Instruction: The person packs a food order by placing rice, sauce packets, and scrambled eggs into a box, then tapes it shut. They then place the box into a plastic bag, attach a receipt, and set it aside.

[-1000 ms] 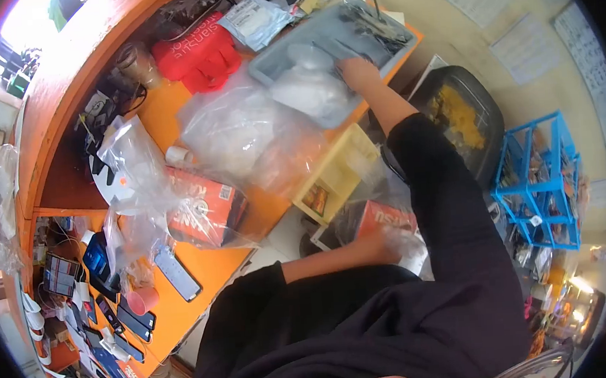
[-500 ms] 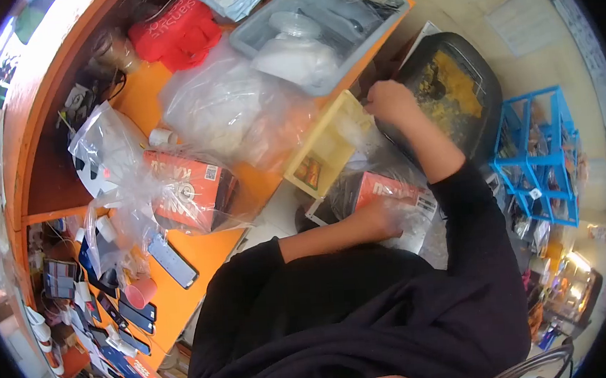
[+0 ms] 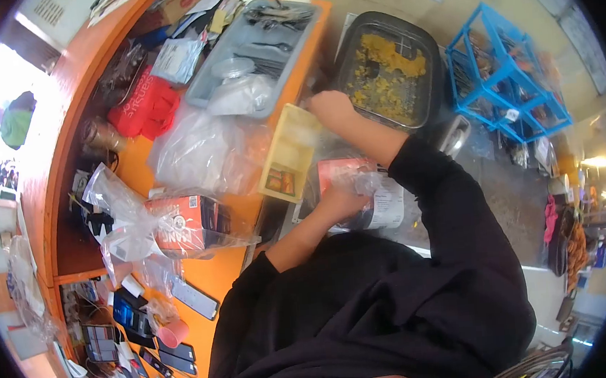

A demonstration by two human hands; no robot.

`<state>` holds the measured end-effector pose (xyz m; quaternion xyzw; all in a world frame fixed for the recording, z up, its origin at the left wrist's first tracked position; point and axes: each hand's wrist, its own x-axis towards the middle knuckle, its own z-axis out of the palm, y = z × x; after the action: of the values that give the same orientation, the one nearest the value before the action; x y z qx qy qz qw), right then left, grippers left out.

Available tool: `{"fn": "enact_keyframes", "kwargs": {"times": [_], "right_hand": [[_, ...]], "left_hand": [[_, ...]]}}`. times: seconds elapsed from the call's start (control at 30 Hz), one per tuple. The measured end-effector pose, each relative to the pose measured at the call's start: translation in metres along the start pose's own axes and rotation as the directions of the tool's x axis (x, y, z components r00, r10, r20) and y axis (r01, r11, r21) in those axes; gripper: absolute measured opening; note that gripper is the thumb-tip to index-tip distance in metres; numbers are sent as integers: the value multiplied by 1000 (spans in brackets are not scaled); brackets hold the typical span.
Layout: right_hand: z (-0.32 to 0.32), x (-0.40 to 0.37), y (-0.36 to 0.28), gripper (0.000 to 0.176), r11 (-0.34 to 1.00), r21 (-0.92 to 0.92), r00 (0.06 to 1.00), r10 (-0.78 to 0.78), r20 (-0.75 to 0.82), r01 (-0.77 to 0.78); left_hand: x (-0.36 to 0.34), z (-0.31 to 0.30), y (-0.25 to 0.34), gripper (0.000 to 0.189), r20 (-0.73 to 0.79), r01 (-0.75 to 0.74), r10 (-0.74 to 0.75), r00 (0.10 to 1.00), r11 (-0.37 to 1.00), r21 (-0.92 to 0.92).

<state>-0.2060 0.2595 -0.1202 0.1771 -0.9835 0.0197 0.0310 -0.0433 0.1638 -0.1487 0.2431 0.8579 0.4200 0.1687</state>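
Note:
My left hand (image 3: 346,201) is closed around the gathered neck of a clear plastic bag (image 3: 366,183). Inside that bag is a red and white printed box (image 3: 388,204), lying on the counter in front of my body. My right hand (image 3: 331,108) is at the far end of a pale yellow divided container (image 3: 268,172), over its rim. Its fingers are curled together, and what they hold, if anything, is hidden. Small red-and-dark packets (image 3: 281,182) lie in the container's near compartment. Whitish contents in the far compartment are blurred.
A dark roasting pan (image 3: 424,114) with yellow food stands beyond my right arm, near a blue rack (image 3: 513,72). Leftward are a grey cutlery tray (image 3: 198,91), a bagged red box (image 3: 183,229), a red cloth bag (image 3: 146,108), a pink cup (image 3: 172,333) and several phones.
The view has shifted, so the pan and rack appear further left and more counter shows. My left hand still grips the bag, its gathered neck now clearer. My right hand stays by the yellow container.

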Motion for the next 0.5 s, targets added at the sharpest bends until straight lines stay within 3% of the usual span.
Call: {"fn": "enact_keyframes", "kwargs": {"times": [0.1, 0.17, 0.23, 0.3, 0.4, 0.5], "right_hand": [[-30, -27, -2, 12, 992, 128, 986, 19, -168, 3], [-54, -61, 9, 11, 971, 239, 968, 64, -242, -4], [-88, -108, 7, 8, 933, 345, 942, 204, -267, -104], [-88, -154, 11, 12, 870, 465, 930, 292, -225, -160], [-74, -208, 0, 12, 813, 567, 928, 302, -216, -133], [-44, -237, -12, 11, 815, 579, 920, 227, -318, -1]], "left_hand": [[4, 3, -3, 54, 22, 54, -52, 998, 991, -120], [1, -6, 10, 47, -45, 50, -56, 997, 993, -109], [2, -4, 7, 38, 6, 153, -158, 987, 948, -280], [10, 7, -7, 28, 202, 359, -298, 933, 744, -563], [7, -3, 6, 17, 161, 260, -220, 962, 560, -787], [7, -9, 10, 18, 188, 269, -204, 961, 529, -804]]}}
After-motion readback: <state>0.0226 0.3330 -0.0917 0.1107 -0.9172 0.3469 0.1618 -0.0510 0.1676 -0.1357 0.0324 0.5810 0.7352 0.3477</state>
